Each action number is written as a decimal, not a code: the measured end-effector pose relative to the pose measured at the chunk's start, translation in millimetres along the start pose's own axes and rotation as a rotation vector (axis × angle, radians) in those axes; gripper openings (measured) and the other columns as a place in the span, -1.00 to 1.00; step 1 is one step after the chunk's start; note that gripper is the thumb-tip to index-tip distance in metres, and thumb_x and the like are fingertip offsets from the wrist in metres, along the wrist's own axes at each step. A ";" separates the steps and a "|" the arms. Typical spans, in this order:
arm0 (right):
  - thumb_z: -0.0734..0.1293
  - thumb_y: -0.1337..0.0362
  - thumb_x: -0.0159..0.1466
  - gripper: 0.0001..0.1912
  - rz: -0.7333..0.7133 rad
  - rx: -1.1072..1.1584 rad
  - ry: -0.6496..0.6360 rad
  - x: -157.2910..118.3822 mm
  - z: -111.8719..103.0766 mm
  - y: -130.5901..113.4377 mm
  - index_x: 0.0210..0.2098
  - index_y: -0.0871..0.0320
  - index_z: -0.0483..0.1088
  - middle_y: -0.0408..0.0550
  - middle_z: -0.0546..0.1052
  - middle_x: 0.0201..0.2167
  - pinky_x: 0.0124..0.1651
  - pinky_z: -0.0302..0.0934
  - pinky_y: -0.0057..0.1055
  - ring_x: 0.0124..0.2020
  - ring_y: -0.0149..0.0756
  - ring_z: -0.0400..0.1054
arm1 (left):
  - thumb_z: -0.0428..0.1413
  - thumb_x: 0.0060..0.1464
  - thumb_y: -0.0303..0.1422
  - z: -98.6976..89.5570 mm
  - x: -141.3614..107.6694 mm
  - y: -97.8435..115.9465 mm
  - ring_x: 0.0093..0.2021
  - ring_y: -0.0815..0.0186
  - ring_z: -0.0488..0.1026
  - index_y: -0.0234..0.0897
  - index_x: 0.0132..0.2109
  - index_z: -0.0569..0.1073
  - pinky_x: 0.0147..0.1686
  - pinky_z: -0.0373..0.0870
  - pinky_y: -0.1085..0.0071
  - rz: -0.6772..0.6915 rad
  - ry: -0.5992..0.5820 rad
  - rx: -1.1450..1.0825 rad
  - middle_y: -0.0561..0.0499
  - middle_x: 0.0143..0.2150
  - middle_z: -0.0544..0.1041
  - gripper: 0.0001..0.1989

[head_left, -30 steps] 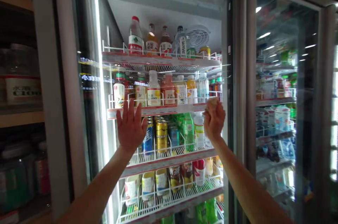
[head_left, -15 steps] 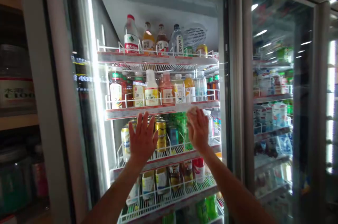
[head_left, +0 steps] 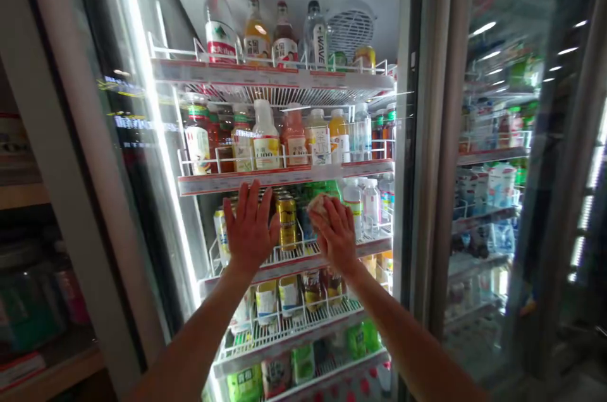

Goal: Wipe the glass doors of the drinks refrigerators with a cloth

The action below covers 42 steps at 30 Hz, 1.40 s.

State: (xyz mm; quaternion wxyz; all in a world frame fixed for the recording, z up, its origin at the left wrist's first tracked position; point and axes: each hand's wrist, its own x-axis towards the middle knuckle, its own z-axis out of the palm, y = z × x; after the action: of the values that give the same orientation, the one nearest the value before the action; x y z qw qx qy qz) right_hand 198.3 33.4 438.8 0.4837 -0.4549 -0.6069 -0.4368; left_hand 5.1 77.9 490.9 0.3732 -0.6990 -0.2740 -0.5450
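A closed glass door of a drinks fridge fills the middle of the head view, with reflections on its surface. Against the glass, my left hand lies flat with its fingers spread, in front of the can shelf. My right hand presses a crumpled, pale cloth to the door, a little to the right of the left hand. Gold cans show between the two hands behind the glass. Part of the cloth is covered by my fingers.
Inside are wire shelves with bottles and cans. A metal door frame runs down the right side, beside a second glass-fronted fridge. At the left, a dark shelf unit holds jars.
My right hand has moved left and slightly down across the glass with the cloth. My left hand stays flat on the door. The view has tilted down.
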 end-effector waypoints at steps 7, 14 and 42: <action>0.12 0.36 0.26 -0.51 0.331 -0.099 0.337 9.1 -2.7 59.7 0.19 0.11 0.18 0.14 0.10 0.28 0.19 0.02 0.08 0.29 -0.02 -0.02 | 0.00 0.13 -0.32 1.1 -1.6 1.4 0.35 0.17 -0.14 -0.19 0.32 -0.03 0.30 -0.31 0.06 -0.006 0.003 0.036 -0.11 0.33 0.03 -0.36; 0.11 0.42 0.25 -0.33 -0.031 0.031 0.154 6.1 6.4 7.1 0.32 0.04 -0.16 0.04 0.23 0.22 0.24 -0.02 0.03 0.31 -0.12 -0.06 | 0.02 0.12 -0.32 2.4 -0.9 0.2 0.35 0.19 -0.12 -0.18 0.30 0.02 0.30 -0.31 0.10 0.012 0.058 0.003 -0.11 0.32 0.06 -0.37; 0.14 0.40 0.23 -0.41 0.166 0.003 0.279 9.6 10.4 17.8 0.25 0.08 0.05 0.10 0.11 0.28 0.22 -0.01 0.07 0.31 -0.05 -0.07 | 0.00 0.11 -0.32 3.2 -2.9 2.0 0.34 0.17 -0.07 -0.30 0.24 0.16 0.29 -0.23 0.09 0.019 0.077 0.067 -0.18 0.27 0.19 -0.45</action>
State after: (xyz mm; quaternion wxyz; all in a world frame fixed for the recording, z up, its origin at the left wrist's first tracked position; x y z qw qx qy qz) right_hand 212.6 48.4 448.3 0.5981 -0.4378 -0.4949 -0.4534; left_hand 7.7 79.5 487.3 0.4116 -0.6671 -0.2709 -0.5587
